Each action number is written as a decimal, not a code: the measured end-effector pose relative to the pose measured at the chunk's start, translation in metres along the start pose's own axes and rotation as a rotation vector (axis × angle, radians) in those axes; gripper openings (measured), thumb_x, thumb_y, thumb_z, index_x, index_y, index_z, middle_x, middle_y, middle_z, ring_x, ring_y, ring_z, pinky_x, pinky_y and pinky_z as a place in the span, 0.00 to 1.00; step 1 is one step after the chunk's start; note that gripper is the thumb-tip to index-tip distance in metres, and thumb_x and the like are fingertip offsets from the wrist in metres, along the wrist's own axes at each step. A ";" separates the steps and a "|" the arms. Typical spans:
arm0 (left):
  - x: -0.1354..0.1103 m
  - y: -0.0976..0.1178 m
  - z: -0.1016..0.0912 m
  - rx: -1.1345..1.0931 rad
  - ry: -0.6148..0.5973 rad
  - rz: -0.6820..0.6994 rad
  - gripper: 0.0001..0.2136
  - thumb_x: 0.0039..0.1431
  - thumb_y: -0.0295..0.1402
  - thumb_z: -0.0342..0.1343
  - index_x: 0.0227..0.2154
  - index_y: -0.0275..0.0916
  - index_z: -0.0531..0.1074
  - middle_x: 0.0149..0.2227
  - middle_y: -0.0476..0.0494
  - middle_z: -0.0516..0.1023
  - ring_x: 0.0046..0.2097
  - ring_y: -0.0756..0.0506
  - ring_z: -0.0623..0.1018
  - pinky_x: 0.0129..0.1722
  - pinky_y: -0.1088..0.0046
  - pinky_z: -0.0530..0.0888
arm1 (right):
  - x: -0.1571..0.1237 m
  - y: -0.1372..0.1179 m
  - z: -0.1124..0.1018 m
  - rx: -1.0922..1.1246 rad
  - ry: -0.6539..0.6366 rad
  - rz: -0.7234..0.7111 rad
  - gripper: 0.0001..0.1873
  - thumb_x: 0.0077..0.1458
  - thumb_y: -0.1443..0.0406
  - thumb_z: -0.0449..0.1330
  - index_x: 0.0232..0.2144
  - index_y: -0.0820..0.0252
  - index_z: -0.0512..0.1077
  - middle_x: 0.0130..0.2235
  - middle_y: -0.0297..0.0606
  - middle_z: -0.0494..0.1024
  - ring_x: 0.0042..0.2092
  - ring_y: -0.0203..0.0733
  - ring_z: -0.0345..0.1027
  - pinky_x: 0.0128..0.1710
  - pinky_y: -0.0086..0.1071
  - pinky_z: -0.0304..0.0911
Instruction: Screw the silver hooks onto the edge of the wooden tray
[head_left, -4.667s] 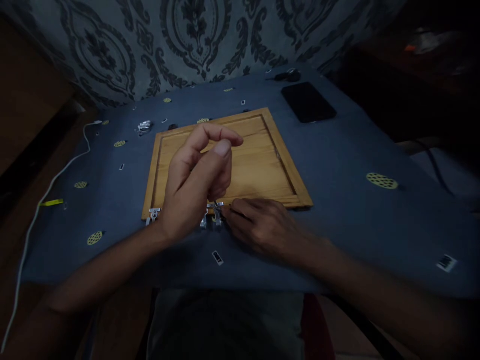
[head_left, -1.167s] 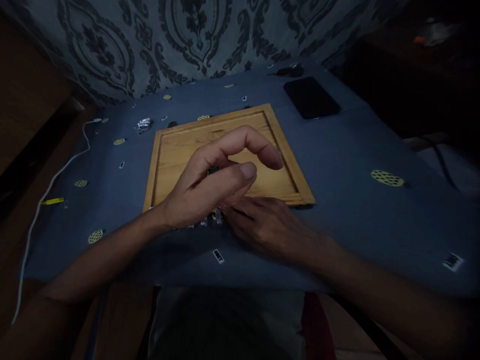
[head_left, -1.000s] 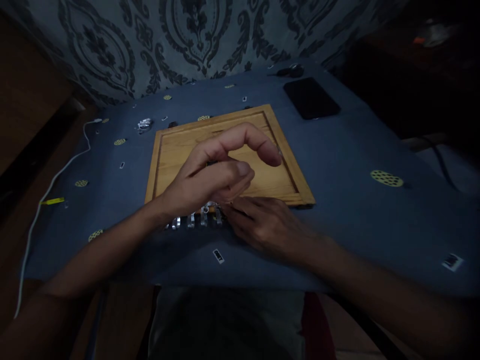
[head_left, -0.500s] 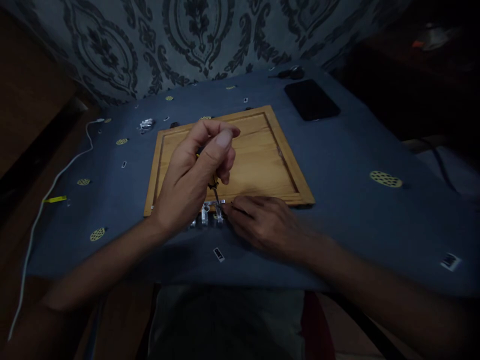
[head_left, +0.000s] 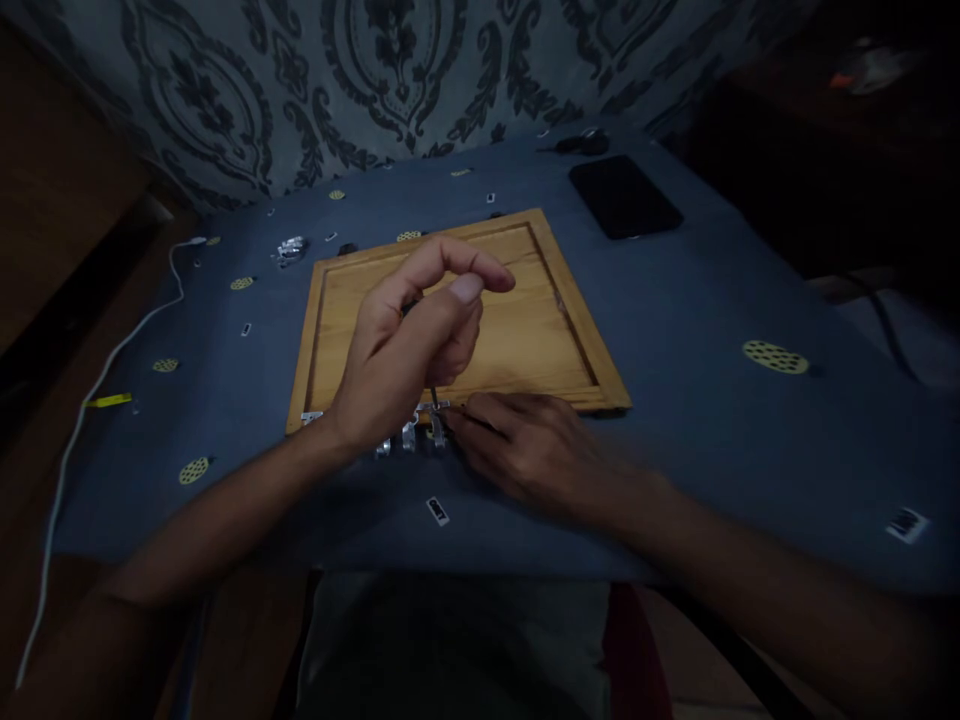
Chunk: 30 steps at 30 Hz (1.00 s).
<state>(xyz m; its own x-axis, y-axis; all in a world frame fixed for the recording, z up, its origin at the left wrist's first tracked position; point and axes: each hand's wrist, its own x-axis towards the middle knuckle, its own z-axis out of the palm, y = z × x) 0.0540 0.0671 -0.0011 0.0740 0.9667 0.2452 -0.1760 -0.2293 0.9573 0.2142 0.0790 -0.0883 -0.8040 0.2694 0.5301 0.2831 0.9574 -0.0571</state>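
At the near edge of a wooden panel [head_left: 517, 335], which lay flat on a blue-covered bench [head_left: 712, 420], both hands were at close work. The left hand [head_left: 405, 345] was curled around a screwdriver [head_left: 433, 396], most of the handle hidden in the palm, the shaft pointing down to a silver fitting [head_left: 438, 432] and the index finger bent out above the thumb. The right hand [head_left: 517, 440] lay low beside that fitting, fingers bunched together with their tips right next to the metal; whether they pinched it could not be told.

The work looked partway along. Another silver strip [head_left: 409, 436] sat just left of the fitting, and a metal plate [head_left: 311, 416] showed, partly hidden, at the panel's near left corner, so some hardware was already set at the edge. Whether any of it was fastened was too small and dim to tell; the fitting under the shaft seemed unfinished. Loose metal parts [head_left: 291, 250] lay off the panel, near its far left corner, apparently unused.
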 end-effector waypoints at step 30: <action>-0.003 0.027 -0.005 0.132 0.102 -0.011 0.10 0.65 0.40 0.60 0.30 0.42 0.72 0.15 0.57 0.49 0.16 0.53 0.51 0.17 0.73 0.52 | -0.002 0.000 0.001 -0.011 0.036 -0.016 0.14 0.69 0.72 0.50 0.41 0.68 0.77 0.33 0.40 0.79 0.29 0.40 0.70 0.28 0.36 0.66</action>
<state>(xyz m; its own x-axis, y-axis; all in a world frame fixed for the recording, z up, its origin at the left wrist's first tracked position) 0.0438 0.0584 0.0228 -0.0262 0.9743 0.2237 -0.0443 -0.2247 0.9734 0.2154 0.0787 -0.0897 -0.7893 0.2502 0.5607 0.2765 0.9602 -0.0393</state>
